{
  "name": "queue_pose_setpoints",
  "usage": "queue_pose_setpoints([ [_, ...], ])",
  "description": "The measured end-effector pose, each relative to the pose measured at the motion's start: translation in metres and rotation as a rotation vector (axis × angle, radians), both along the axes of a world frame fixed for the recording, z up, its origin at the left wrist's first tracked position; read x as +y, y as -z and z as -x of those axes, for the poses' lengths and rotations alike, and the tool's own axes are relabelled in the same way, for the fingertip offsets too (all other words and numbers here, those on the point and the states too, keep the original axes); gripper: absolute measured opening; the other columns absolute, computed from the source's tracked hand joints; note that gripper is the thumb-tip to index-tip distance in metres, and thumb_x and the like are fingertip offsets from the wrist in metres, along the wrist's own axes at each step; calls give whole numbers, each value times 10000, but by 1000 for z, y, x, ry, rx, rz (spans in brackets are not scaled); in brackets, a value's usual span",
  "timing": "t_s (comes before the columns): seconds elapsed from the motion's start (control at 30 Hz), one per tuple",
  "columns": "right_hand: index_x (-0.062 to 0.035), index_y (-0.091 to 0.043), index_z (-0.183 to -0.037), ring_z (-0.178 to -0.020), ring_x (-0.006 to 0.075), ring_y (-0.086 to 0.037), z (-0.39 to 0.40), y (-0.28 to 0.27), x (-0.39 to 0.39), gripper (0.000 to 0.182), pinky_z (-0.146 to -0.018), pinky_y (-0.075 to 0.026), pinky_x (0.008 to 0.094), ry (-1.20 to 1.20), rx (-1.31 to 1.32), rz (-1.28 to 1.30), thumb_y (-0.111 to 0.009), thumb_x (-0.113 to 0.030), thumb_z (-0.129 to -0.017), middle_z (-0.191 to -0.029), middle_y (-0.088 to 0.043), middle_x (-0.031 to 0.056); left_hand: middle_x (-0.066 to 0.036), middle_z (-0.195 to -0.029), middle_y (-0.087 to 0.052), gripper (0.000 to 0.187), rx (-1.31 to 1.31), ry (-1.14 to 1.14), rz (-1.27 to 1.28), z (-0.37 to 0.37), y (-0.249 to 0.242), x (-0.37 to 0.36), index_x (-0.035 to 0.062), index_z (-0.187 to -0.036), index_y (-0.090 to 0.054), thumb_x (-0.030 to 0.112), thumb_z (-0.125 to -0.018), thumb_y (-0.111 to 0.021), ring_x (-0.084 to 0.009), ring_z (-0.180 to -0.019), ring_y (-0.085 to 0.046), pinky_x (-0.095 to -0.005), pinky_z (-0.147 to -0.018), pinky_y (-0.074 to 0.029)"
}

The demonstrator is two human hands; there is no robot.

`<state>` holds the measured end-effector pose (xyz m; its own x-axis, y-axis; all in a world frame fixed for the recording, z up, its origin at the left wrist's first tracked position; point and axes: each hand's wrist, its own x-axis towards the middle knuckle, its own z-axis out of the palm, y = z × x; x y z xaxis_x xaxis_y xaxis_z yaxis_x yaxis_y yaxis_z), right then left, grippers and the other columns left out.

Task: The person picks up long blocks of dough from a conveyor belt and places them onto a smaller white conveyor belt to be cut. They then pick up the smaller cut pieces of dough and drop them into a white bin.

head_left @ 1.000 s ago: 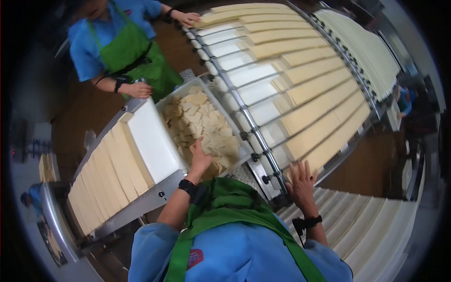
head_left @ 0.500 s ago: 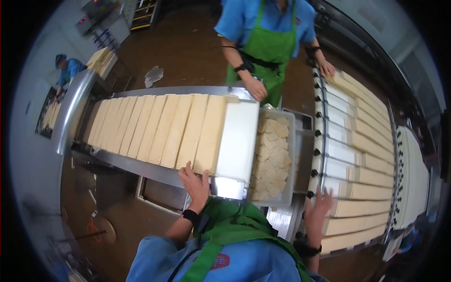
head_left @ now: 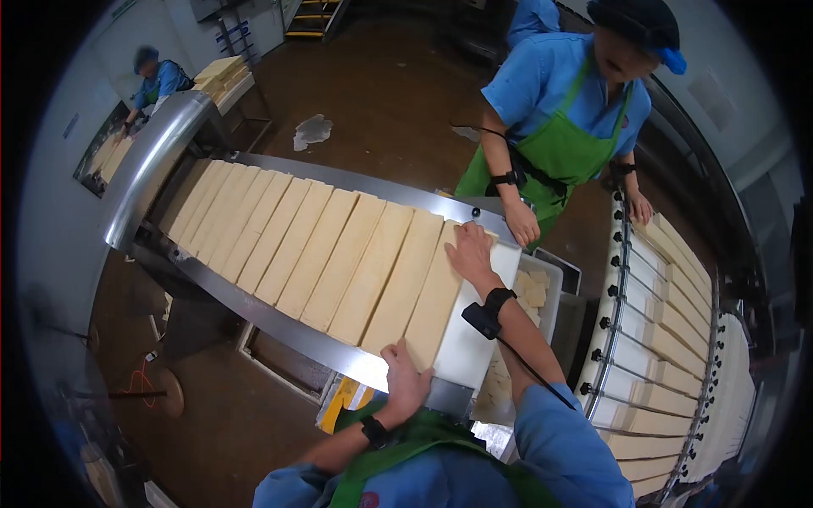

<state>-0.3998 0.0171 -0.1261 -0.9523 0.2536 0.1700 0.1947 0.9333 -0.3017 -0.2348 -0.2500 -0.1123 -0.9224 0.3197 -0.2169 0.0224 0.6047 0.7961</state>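
A row of long pale-yellow slabs (head_left: 343, 254), which look like stacked dough sheets, lies side by side on a conveyor with a white belt (head_left: 472, 326). My left hand (head_left: 406, 381) grips the near end of the last slab (head_left: 439, 292), its fingertips at the seam with the neighbouring slab. At the far end of that same slab, my right hand (head_left: 471, 252) has its fingers curled over the top and edge. The slab rests flat on the belt between my hands. Part of each grip is hidden from view.
Beyond the belt's end is a white bin (head_left: 552, 296) of loose pale pieces. A co-worker in a green apron (head_left: 584, 161) stands across, one hand at a second conveyor (head_left: 605, 372) with more slabs. A curved metal hood (head_left: 161, 169) spans the left end. Another person works far left.
My right hand has moved left from beside the second conveyor to the slab's far end. My left hand stays at the near end. The view has shifted, showing more of the co-worker.
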Motion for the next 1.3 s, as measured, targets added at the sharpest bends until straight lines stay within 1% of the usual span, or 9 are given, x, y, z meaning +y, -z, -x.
queue_pose_setpoints([
  [0.33,-61,-725,-1166,-1206,286,-497,26,-6,4,477,-973,-364,509,96,-231,-218,-706,-447,-886,-1183,-591,109,-301,-1309,-336,963,-150,144,-57,11,4,-7,-87,-1487,-251,79,-755,-854,-531,-1167,-520,-524,-954,-530],
  [0.57,-22,-715,-1160,-1202,307,-519,-1,-17,19,524,-988,-374,504,64,-235,-245,-699,-470,-888,-1178,-612,141,-306,-1303,-348,969,-29,101,26,2,-8,12,-97,-1469,-270,109,-744,-879,-506,-1189,-505,-517,-993,-497],
  [0.7,15,-667,-1189,-1171,395,-552,-59,-4,64,552,-1021,-427,535,181,-60,-156,-728,-441,-885,-1166,-590,206,-296,-1339,-376,931,30,69,191,-5,-16,40,-31,-1479,-313,111,-750,-874,-503,-1204,-504,-543,-982,-488],
  [0.77,29,-620,-1242,-1119,443,-610,-82,2,84,597,-985,-494,531,242,-9,129,-743,-437,-890,-1169,-624,238,-283,-1355,-390,919,51,76,219,-4,-16,49,-17,-1478,-329,138,-756,-874,-499,-1212,-503,-548,-977,-493],
  [0.9,30,-585,-1277,-1085,451,-658,-105,-5,99,629,-947,-537,509,253,-20,230,-749,-440,-893,-1167,-665,273,-252,-1370,-438,907,23,102,330,-5,-31,64,0,-1476,-364,216,-759,-876,-481,-1230,-507,-552,-965,-506],
  [0.97,20,-572,-1296,-1098,409,-676,-114,-6,98,642,-951,-540,498,205,49,302,-743,-452,-895,-1163,-691,287,-247,-1346,-481,918,125,142,317,-13,-2,63,11,-1464,-384,239,-731,-887,-468,-1225,-520,-555,-973,-495],
  [1.03,9,-560,-1312,-1095,411,-674,-123,9,101,649,-948,-536,510,299,-1,310,-745,-448,-889,-1133,-690,278,-254,-1323,-511,872,319,105,410,-12,23,68,18,-1417,-422,233,-712,-888,-467,-1211,-533,-549,-982,-483],
  [1.17,-22,-526,-1393,-1024,435,-664,-186,0,106,726,-888,-544,514,388,181,287,-769,-444,-854,-1098,-670,241,-227,-1312,-533,788,301,101,365,-19,11,86,45,-1342,-480,143,-681,-897,-471,-1229,-512,-550,-1008,-441],
  [1.3,-12,-546,-1340,-1053,413,-629,-266,-31,117,647,-894,-525,502,578,365,173,-755,-389,-858,-1134,-627,212,-217,-1306,-536,809,317,261,283,-37,-4,121,52,-1365,-480,100,-672,-894,-462,-1240,-500,-549,-1019,-426],
])
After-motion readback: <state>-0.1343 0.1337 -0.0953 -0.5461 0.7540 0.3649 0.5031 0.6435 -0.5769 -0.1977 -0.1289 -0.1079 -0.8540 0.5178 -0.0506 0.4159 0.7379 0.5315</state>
